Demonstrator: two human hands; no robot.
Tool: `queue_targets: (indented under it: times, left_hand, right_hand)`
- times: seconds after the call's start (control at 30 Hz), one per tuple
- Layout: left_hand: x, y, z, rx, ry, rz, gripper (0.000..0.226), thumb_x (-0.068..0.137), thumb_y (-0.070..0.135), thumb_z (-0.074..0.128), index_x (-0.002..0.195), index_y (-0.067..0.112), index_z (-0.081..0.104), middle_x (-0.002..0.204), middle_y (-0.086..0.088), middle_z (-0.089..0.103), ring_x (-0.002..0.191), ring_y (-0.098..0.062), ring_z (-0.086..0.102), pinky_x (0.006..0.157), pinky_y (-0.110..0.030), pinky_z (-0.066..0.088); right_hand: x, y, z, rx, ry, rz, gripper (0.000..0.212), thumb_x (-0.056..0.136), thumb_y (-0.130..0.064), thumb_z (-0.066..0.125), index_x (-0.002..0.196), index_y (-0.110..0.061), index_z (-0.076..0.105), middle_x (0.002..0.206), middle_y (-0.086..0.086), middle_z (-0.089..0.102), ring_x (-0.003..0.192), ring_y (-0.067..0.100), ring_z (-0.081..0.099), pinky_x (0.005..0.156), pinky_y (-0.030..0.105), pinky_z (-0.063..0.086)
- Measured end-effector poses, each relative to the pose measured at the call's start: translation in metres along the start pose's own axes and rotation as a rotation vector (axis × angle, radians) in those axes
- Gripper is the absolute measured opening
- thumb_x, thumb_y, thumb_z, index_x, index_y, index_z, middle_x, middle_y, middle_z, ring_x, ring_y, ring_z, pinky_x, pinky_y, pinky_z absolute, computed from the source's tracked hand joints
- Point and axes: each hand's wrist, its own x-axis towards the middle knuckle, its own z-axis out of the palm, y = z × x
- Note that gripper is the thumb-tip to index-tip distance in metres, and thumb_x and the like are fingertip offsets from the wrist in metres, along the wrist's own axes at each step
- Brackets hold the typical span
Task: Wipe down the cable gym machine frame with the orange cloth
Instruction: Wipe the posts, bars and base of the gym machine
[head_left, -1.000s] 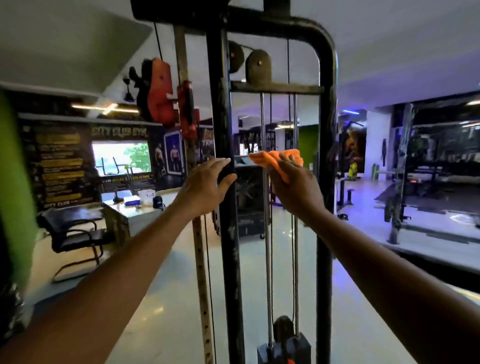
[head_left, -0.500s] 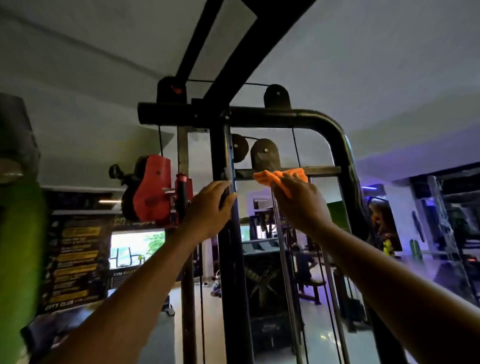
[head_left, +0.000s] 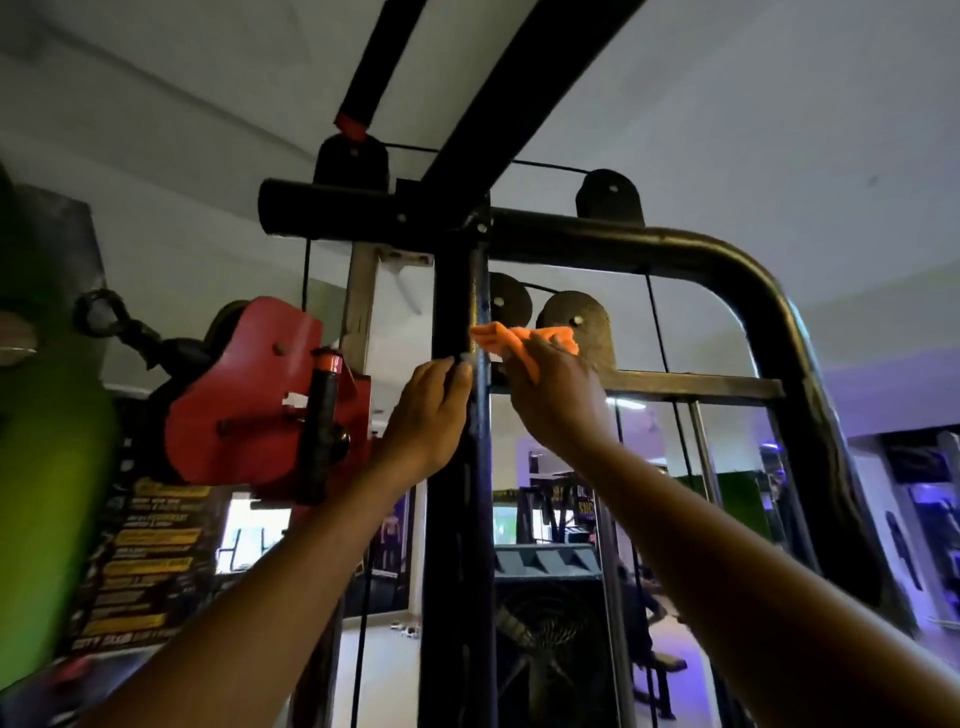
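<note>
- A white ceiling (head_left: 753, 104) fills the upper part of the view.
- A green wall panel (head_left: 47, 467) stands at the left edge.
- A dark poster (head_left: 140, 566) with yellow lettering hangs beside a bright window (head_left: 249, 535).
- Purple light (head_left: 893, 400) glows at the right.
- A pale floor (head_left: 384, 675) shows low down.

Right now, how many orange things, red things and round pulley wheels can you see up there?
Orange: 1, the cloth in the right hand.
Red: 1, the pulley carriage.
Round pulley wheels: 4.
Total: 6.
</note>
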Motion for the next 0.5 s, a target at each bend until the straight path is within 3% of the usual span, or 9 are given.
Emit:
queue_targets:
  times: [0.07,0.13,0.2,0.23,0.27,0.3,0.37,0.43,0.5]
  left_hand:
    - [0.017,0.003,0.01,-0.078,0.067,-0.055,0.044,0.115,0.054,0.028,0.108,0.027,0.062,0.116,0.003,0.062,0.101,-0.008,0.06,0.084,-0.025,0.042]
    - [0.032,0.006,0.015,-0.179,0.127,-0.127,0.055,0.113,0.058,0.019,0.101,0.025,0.06,0.095,0.008,0.058,0.084,-0.003,0.055,0.073,-0.022,0.04]
    - [0.041,0.001,0.017,-0.351,0.134,-0.16,0.067,0.111,0.061,0.01,0.126,0.026,0.065,0.109,0.008,0.063,0.102,-0.006,0.06,0.085,-0.024,0.046]
    - [0.043,-0.005,0.018,-0.432,0.128,-0.181,0.069,0.111,0.06,0.008,0.138,0.027,0.063,0.12,0.008,0.064,0.114,-0.007,0.06,0.092,-0.024,0.047]
    - [0.044,-0.01,0.018,-0.486,0.125,-0.192,0.07,0.112,0.059,0.007,0.144,0.027,0.06,0.13,0.007,0.064,0.124,-0.009,0.059,0.097,-0.023,0.046]
    - [0.042,-0.015,0.018,-0.516,0.124,-0.193,0.071,0.112,0.058,0.006,0.148,0.026,0.059,0.143,0.003,0.062,0.135,-0.013,0.055,0.101,-0.026,0.043]
    - [0.04,-0.026,0.02,-0.542,0.12,-0.182,0.074,0.112,0.058,0.005,0.153,0.024,0.056,0.161,-0.003,0.052,0.15,-0.021,0.043,0.113,-0.036,0.034]
    - [0.039,-0.034,0.02,-0.558,0.121,-0.183,0.077,0.11,0.061,0.005,0.154,0.024,0.057,0.162,-0.004,0.051,0.152,-0.022,0.042,0.125,-0.047,0.029]
    - [0.041,-0.038,0.018,-0.574,0.129,-0.186,0.077,0.11,0.063,0.006,0.153,0.025,0.057,0.161,-0.003,0.053,0.15,-0.022,0.045,0.126,-0.053,0.032]
  right_hand:
    - [0.012,0.006,0.017,0.02,0.017,-0.013,0.051,0.109,-0.06,0.036,0.14,-0.028,0.061,0.107,-0.005,0.06,0.085,0.016,0.066,0.06,0.034,0.053]
    - [0.023,0.013,0.035,0.028,0.017,-0.02,0.052,0.109,-0.062,0.034,0.146,-0.033,0.056,0.124,0.001,0.063,0.099,0.023,0.068,0.067,0.039,0.058]
    - [0.026,0.019,0.055,-0.009,-0.059,-0.004,0.056,0.109,-0.064,0.027,0.157,-0.039,0.042,0.149,0.009,0.057,0.131,0.04,0.06,0.094,0.06,0.059]
    - [0.024,0.022,0.068,-0.064,-0.122,0.003,0.062,0.109,-0.066,0.021,0.164,-0.04,0.032,0.164,0.013,0.046,0.151,0.045,0.042,0.115,0.069,0.044]
    - [0.018,0.023,0.08,-0.125,-0.173,-0.001,0.068,0.109,-0.067,0.014,0.17,-0.038,0.02,0.176,0.014,0.028,0.164,0.042,0.019,0.129,0.071,0.019]
    - [0.01,0.023,0.089,-0.169,-0.193,-0.007,0.073,0.108,-0.067,0.006,0.173,-0.034,0.008,0.181,0.013,0.009,0.168,0.036,-0.001,0.132,0.066,-0.003]
    - [-0.006,0.024,0.101,-0.155,-0.144,-0.033,0.074,0.11,-0.064,0.001,0.173,-0.027,-0.008,0.18,0.007,-0.018,0.165,0.026,-0.024,0.129,0.058,-0.023]
    - [-0.01,0.03,0.111,-0.07,-0.11,-0.059,0.072,0.112,-0.061,0.005,0.172,-0.026,-0.014,0.177,0.0,-0.029,0.162,0.02,-0.032,0.128,0.054,-0.025]
    - [0.002,0.034,0.118,0.034,-0.13,-0.043,0.073,0.111,-0.063,0.006,0.17,-0.029,-0.02,0.176,-0.006,-0.031,0.161,0.018,-0.033,0.13,0.055,-0.022]
